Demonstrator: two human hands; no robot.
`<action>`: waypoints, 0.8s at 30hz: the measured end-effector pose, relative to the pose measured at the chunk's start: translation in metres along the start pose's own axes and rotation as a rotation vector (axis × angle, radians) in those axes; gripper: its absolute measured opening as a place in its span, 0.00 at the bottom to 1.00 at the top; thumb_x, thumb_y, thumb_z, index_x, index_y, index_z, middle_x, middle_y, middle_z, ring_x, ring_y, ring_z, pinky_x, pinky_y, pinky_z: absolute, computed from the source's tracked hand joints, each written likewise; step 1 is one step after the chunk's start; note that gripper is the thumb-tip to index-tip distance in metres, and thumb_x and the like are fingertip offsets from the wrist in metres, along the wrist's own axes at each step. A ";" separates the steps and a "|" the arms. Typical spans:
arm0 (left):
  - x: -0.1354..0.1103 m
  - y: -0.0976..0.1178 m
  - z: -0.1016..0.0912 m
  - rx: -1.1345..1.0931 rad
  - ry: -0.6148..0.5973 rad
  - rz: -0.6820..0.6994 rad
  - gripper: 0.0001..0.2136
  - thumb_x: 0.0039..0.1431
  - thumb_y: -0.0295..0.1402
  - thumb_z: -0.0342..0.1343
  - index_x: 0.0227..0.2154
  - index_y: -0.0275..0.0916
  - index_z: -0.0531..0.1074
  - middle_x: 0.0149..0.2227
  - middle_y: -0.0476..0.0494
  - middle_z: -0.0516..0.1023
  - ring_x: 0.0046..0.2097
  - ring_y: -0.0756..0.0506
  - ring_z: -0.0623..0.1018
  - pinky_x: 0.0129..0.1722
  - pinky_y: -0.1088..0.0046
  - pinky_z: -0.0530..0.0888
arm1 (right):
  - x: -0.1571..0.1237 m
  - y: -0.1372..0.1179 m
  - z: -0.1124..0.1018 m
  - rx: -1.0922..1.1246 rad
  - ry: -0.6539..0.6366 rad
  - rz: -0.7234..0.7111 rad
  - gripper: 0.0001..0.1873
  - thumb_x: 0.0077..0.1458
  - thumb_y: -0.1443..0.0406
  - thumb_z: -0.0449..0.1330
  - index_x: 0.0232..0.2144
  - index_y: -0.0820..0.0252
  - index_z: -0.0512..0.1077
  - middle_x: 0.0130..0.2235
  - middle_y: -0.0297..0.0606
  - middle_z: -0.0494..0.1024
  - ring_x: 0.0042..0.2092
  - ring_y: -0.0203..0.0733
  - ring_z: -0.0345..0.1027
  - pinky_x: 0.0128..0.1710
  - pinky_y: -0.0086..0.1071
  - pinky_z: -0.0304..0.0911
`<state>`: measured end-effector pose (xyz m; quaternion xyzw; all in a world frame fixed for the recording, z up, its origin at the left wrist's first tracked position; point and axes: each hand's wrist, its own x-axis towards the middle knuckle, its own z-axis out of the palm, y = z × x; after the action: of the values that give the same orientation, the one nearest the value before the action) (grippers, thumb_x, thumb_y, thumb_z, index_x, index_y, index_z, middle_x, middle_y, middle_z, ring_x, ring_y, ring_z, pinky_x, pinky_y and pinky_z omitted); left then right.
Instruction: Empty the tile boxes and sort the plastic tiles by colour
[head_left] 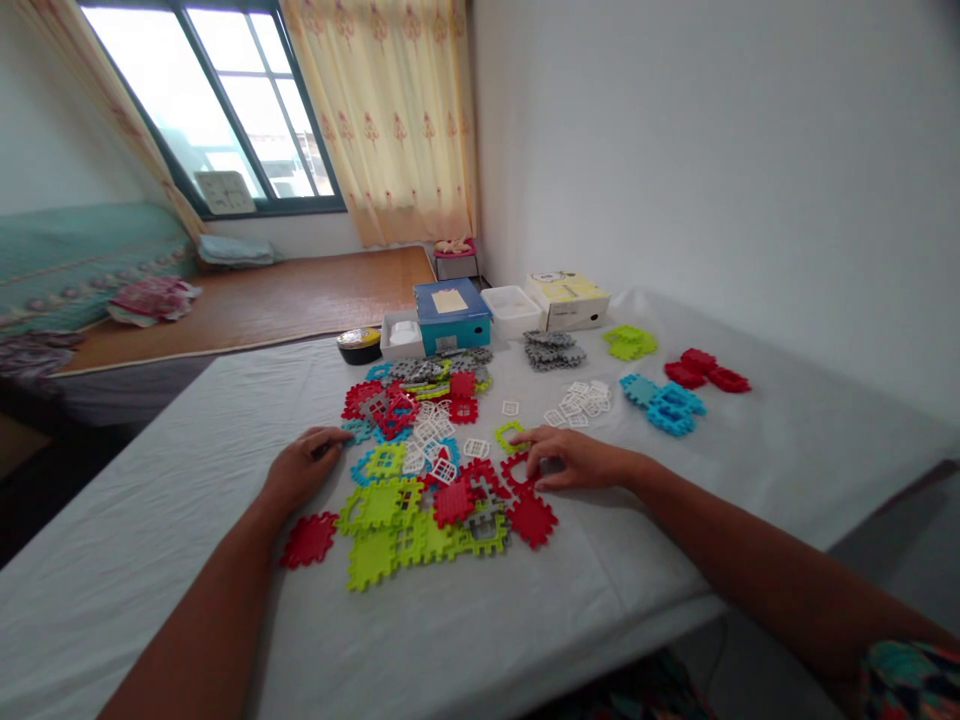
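A heap of interlocking plastic tiles [420, 470] in red, lime, grey, blue and white lies on the white-covered table [187, 560]. My left hand [300, 468] rests at the heap's left edge, fingers curled loosely beside a blue tile, holding nothing that I can see. My right hand [574, 458] lies at the heap's right edge, fingers extended over a grey tile [553, 466], next to a red frame tile [517, 472] and a lime frame tile [508, 434].
Sorted piles sit further back: grey tiles [553, 352], lime tiles [630, 343], red tiles [705, 370], blue tiles [666, 402], white window pieces [581, 402]. A blue box [452, 315], white trays [512, 308], a yellow-white box [568, 298] and a round tin [359, 344] line the far edge.
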<state>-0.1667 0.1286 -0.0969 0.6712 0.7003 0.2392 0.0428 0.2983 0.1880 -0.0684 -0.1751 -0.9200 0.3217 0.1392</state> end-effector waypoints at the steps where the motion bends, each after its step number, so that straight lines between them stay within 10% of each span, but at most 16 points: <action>1: 0.000 0.000 0.000 -0.001 0.000 0.002 0.20 0.53 0.45 0.47 0.40 0.42 0.79 0.45 0.43 0.79 0.46 0.42 0.78 0.48 0.69 0.74 | 0.000 0.000 -0.001 0.003 0.015 0.005 0.07 0.53 0.64 0.65 0.35 0.59 0.77 0.59 0.46 0.69 0.61 0.46 0.61 0.58 0.44 0.58; 10: 0.002 -0.004 -0.002 -0.029 -0.021 -0.004 0.20 0.52 0.46 0.49 0.39 0.43 0.78 0.46 0.43 0.80 0.47 0.41 0.78 0.51 0.67 0.73 | -0.038 -0.013 -0.030 -0.047 0.282 0.124 0.09 0.53 0.57 0.64 0.35 0.55 0.76 0.51 0.41 0.77 0.53 0.46 0.69 0.47 0.39 0.67; 18: 0.005 -0.010 0.001 0.001 -0.011 0.009 0.18 0.53 0.46 0.49 0.39 0.47 0.78 0.46 0.45 0.79 0.46 0.40 0.79 0.49 0.64 0.75 | -0.179 0.079 -0.116 -0.380 1.069 0.850 0.18 0.47 0.50 0.62 0.33 0.56 0.76 0.39 0.43 0.81 0.37 0.49 0.74 0.39 0.40 0.68; 24: 0.005 -0.016 0.003 0.025 -0.018 0.014 0.19 0.54 0.47 0.48 0.40 0.45 0.78 0.47 0.44 0.79 0.47 0.39 0.78 0.49 0.63 0.74 | -0.236 0.130 -0.121 -0.579 0.851 1.115 0.14 0.43 0.53 0.63 0.28 0.55 0.76 0.33 0.40 0.81 0.34 0.49 0.74 0.35 0.39 0.64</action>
<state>-0.1810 0.1345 -0.1043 0.6786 0.6982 0.2248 0.0388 0.5851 0.2512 -0.0942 -0.7529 -0.6100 -0.0051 0.2472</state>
